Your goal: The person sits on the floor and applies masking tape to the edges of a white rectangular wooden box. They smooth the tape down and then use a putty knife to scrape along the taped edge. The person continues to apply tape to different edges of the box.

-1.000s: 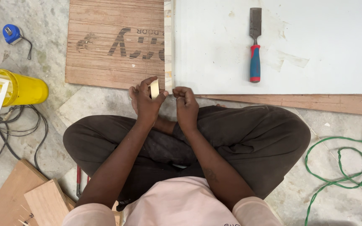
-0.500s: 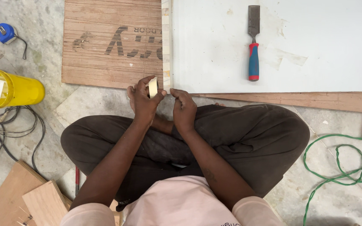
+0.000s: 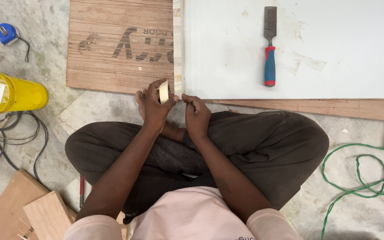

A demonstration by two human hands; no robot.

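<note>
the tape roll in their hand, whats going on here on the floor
A person sits cross-legged on the floor, holding a small roll of pale tape in the left hand. The right hand is closed beside it, fingers pinched at the near edge of a white board. A chisel with a red and blue handle lies untouched on that board, with a plywood sheet to its left and a yellow container further off.

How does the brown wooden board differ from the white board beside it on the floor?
The brown wooden board shows bare grain and dark printing; the white board is smooth and plain. The brown one bears nothing; the white one bears a chisel. Both lie flat, side by side.
</note>
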